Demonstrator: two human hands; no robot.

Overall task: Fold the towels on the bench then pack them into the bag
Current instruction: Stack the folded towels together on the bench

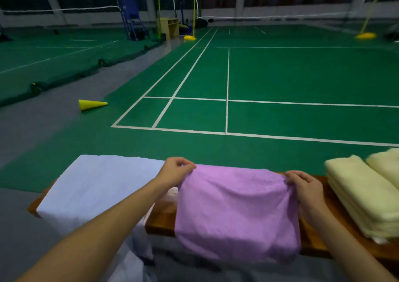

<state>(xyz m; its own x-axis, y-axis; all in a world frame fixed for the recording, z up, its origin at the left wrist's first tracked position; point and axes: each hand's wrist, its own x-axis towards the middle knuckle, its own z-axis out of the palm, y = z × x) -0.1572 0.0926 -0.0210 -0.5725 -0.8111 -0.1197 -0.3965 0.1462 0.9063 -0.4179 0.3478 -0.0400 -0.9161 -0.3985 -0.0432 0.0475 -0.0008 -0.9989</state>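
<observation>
on the wooden bench (160,219), across the middle: purple towel (235,212), spread crosswise, near edge draped over the front of the bench and hanging below it. far edge lifted at both corners. left hand (176,170): thumb and fingertips pinching the far left corner of the purple towel, remaining fingers curled. right hand (306,186): fingers curled over the far right corner, bunching the cloth in a pinch. to the left on the bench: pale blue cloth (92,186), laid flat, covering that end and hanging over the front; cannot tell whether towel or bag. to the right on the bench: stack of cream towels (362,197), folded, layered one on another, with a second cream pile (386,163) just beside it at the frame edge. no legible brands, labels or writing on any cloth. no open container discernible, contents therefore not determinable. beyond the bench: green court floor (280,76) with white lines, yellow cone (91,104) lying on its side on the grey strip, nets (269,5) on yellow-based posts, blue umpire chair (132,20), small wooden cabinet (168,26) in the far background.
</observation>
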